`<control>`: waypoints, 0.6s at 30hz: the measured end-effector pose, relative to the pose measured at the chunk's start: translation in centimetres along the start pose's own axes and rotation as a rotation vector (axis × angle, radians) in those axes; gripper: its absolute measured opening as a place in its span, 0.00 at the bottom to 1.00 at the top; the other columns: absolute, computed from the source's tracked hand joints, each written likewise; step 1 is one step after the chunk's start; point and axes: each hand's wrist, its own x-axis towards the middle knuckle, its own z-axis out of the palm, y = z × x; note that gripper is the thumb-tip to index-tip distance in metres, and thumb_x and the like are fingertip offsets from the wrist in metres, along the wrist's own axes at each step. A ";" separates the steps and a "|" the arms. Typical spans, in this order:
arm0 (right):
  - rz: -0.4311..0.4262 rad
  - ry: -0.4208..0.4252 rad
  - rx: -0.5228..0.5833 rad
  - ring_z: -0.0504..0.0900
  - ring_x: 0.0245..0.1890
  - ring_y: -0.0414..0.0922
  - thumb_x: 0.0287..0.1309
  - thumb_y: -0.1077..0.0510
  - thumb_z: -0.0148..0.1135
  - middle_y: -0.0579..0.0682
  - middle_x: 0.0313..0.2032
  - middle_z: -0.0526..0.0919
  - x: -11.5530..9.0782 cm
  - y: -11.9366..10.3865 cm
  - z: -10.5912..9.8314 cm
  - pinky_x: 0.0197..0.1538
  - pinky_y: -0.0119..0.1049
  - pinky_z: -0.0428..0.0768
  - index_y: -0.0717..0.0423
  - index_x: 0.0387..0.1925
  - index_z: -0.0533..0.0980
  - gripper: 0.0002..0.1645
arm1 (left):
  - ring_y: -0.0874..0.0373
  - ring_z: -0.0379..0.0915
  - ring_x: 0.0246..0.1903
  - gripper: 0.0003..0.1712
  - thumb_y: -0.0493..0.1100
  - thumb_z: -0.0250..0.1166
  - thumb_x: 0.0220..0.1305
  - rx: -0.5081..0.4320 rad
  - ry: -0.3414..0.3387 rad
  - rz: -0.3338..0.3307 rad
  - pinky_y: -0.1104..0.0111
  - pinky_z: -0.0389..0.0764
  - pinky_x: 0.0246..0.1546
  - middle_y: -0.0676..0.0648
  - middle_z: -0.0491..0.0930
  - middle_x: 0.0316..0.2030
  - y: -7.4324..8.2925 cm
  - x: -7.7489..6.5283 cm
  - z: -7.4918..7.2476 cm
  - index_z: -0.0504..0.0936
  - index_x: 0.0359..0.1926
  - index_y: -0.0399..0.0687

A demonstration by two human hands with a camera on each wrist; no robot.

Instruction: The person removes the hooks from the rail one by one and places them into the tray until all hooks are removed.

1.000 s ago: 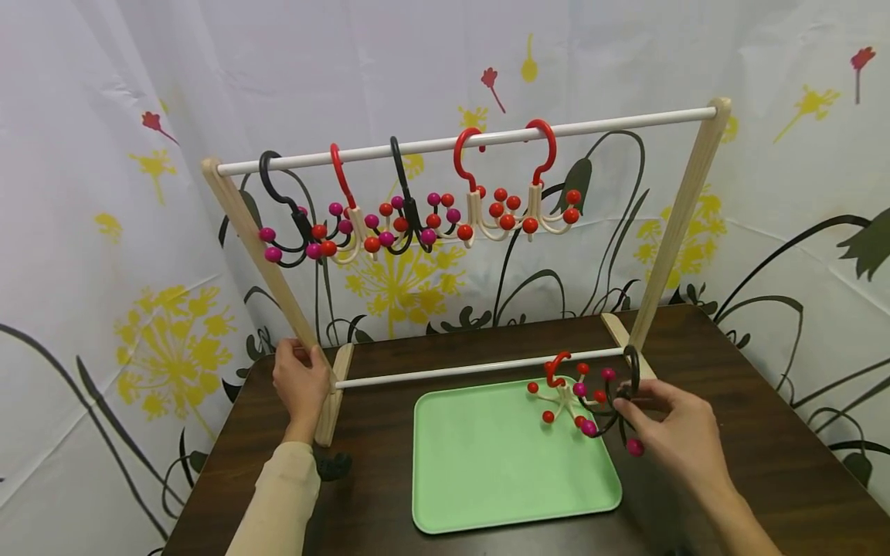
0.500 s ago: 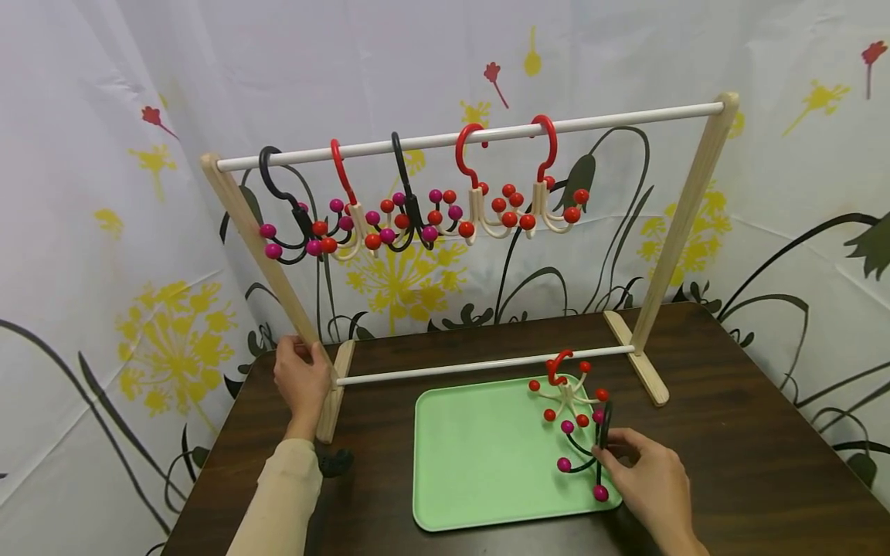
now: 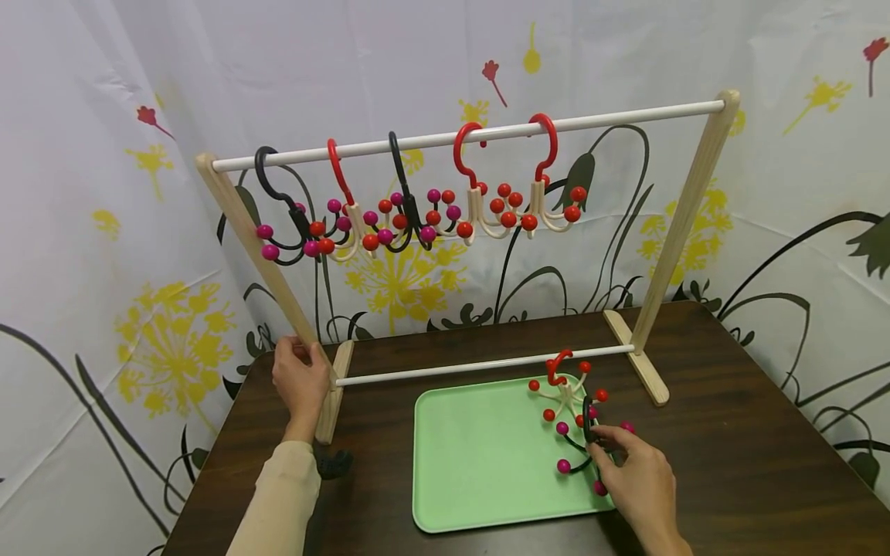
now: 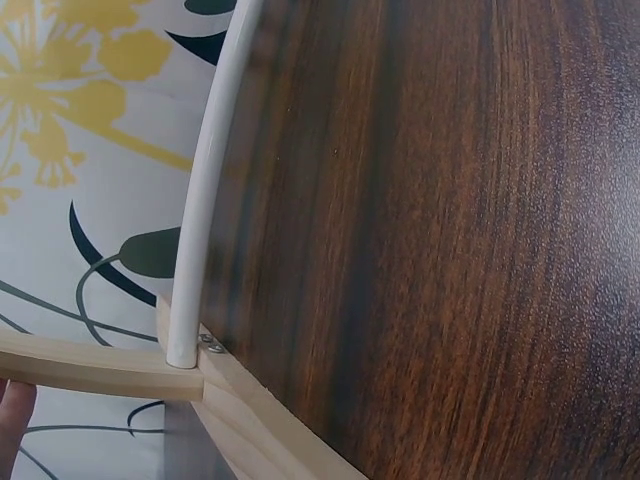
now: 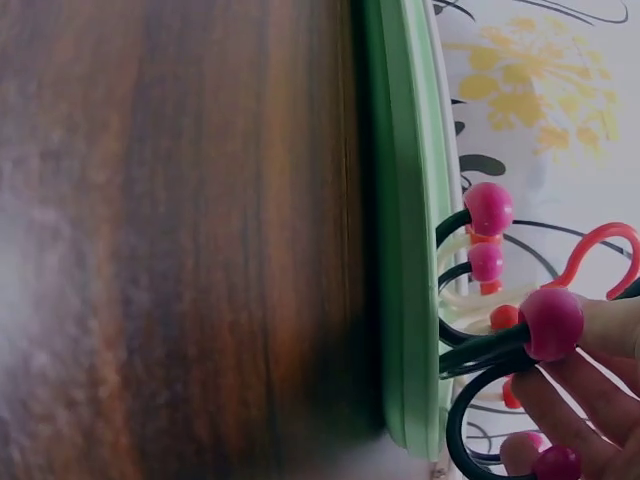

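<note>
My right hand (image 3: 640, 479) pinches a black multi-arm hanger (image 3: 589, 421) with magenta ball tips by its stem, hook upward. It is at the right side of the green tray (image 3: 480, 463); in the right wrist view its curved arms (image 5: 490, 362) reach down to the tray, though contact is hard to tell. Just behind it on the tray sits a cream hanger (image 3: 566, 395) with a red hook and red balls. At the left, my left hand (image 3: 301, 382) grips the wooden upright (image 3: 259, 259) of a small clothes rack low down, thumb in front.
From the rack's white top bar (image 3: 626, 120) hang several hangers, including a black one (image 3: 299, 220) at the left and a red-hooked one (image 3: 537, 197) at the right. A lower bar (image 3: 480, 365) runs behind the tray. A dark object (image 3: 335, 465) lies near the left foot.
My right hand has brought the black hanger from beside the rack's right foot leftward and nearer, down to the tray's right side. My left hand stays on the upright.
</note>
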 end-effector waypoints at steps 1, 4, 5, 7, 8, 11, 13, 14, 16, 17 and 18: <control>-0.002 0.005 -0.001 0.69 0.14 0.40 0.52 0.55 0.73 0.50 0.37 0.88 0.1 0.0 0.0 0.24 0.40 0.68 0.47 0.44 0.85 0.15 | 0.40 0.73 0.35 0.10 0.35 0.65 0.61 0.001 0.000 -0.001 0.46 0.68 0.39 0.37 0.75 0.33 -0.1 0.0 0.0 0.74 0.40 0.35; -0.016 0.022 -0.002 0.71 0.15 0.40 0.51 0.56 0.74 0.52 0.37 0.88 0.3 0.0 0.2 0.23 0.40 0.69 0.49 0.43 0.85 0.15 | 0.40 0.73 0.35 0.10 0.35 0.65 0.60 0.001 0.002 0.001 0.46 0.68 0.39 0.37 0.75 0.33 -0.2 0.1 0.0 0.74 0.40 0.36; -0.023 0.028 -0.003 0.71 0.15 0.40 0.50 0.57 0.74 0.52 0.37 0.88 0.4 0.1 0.2 0.23 0.40 0.69 0.49 0.43 0.85 0.15 | 0.40 0.73 0.35 0.10 0.35 0.65 0.60 0.001 0.003 0.002 0.46 0.68 0.39 0.37 0.75 0.33 -0.2 0.1 0.0 0.74 0.40 0.36; -0.035 0.039 -0.001 0.70 0.14 0.38 0.49 0.58 0.75 0.52 0.36 0.88 0.6 0.2 0.4 0.22 0.39 0.67 0.50 0.43 0.85 0.16 | 0.40 0.73 0.35 0.10 0.35 0.65 0.60 0.003 0.006 0.003 0.46 0.68 0.39 0.37 0.75 0.33 -0.3 0.1 -0.1 0.74 0.40 0.36; -0.039 0.039 0.002 0.67 0.13 0.39 0.49 0.58 0.75 0.52 0.36 0.88 0.7 0.3 0.4 0.21 0.38 0.66 0.51 0.43 0.85 0.16 | 0.40 0.73 0.35 0.10 0.35 0.65 0.60 0.003 0.007 0.002 0.46 0.68 0.39 0.37 0.75 0.33 -0.3 0.1 -0.1 0.74 0.40 0.36; -0.051 0.043 0.003 0.60 0.11 0.38 0.48 0.59 0.75 0.52 0.36 0.88 0.9 0.5 0.5 0.21 0.37 0.62 0.51 0.43 0.85 0.16 | 0.40 0.73 0.35 0.10 0.35 0.65 0.60 0.002 0.005 -0.001 0.46 0.68 0.38 0.37 0.75 0.33 -0.3 0.0 -0.1 0.74 0.40 0.35; -0.058 0.046 0.003 0.59 0.12 0.38 0.48 0.60 0.75 0.51 0.35 0.87 1.0 0.5 0.5 0.21 0.36 0.61 0.52 0.43 0.85 0.17 | 0.40 0.73 0.35 0.10 0.35 0.65 0.60 0.004 0.003 -0.003 0.46 0.68 0.38 0.37 0.75 0.33 -0.2 0.0 -0.1 0.74 0.40 0.35; -0.060 0.046 0.004 0.60 0.12 0.38 0.48 0.60 0.75 0.50 0.34 0.87 1.0 0.5 0.5 0.22 0.36 0.62 0.52 0.44 0.85 0.17 | 0.40 0.73 0.35 0.10 0.35 0.65 0.60 0.003 0.002 -0.003 0.46 0.68 0.39 0.37 0.75 0.33 -0.2 0.0 -0.1 0.74 0.40 0.35; -0.065 0.047 0.007 0.63 0.13 0.39 0.48 0.60 0.75 0.50 0.34 0.87 1.0 0.5 0.4 0.23 0.37 0.63 0.52 0.44 0.85 0.18 | 0.40 0.73 0.35 0.10 0.35 0.65 0.60 0.005 0.002 -0.002 0.46 0.68 0.39 0.37 0.75 0.33 -0.2 0.0 -0.1 0.74 0.40 0.36; -0.070 0.048 0.007 0.65 0.15 0.40 0.48 0.60 0.75 0.50 0.34 0.87 1.0 0.5 0.3 0.24 0.37 0.64 0.52 0.44 0.85 0.18 | 0.41 0.73 0.35 0.10 0.35 0.65 0.60 0.005 0.003 -0.001 0.46 0.68 0.39 0.37 0.75 0.33 -0.1 0.0 -0.1 0.74 0.40 0.36; -0.076 0.052 0.009 0.68 0.16 0.40 0.48 0.60 0.75 0.50 0.34 0.87 1.0 0.5 0.3 0.25 0.38 0.66 0.52 0.44 0.85 0.18 | 0.40 0.73 0.35 0.10 0.35 0.65 0.60 0.005 0.004 0.000 0.46 0.68 0.39 0.37 0.75 0.33 -0.1 0.0 0.0 0.74 0.40 0.36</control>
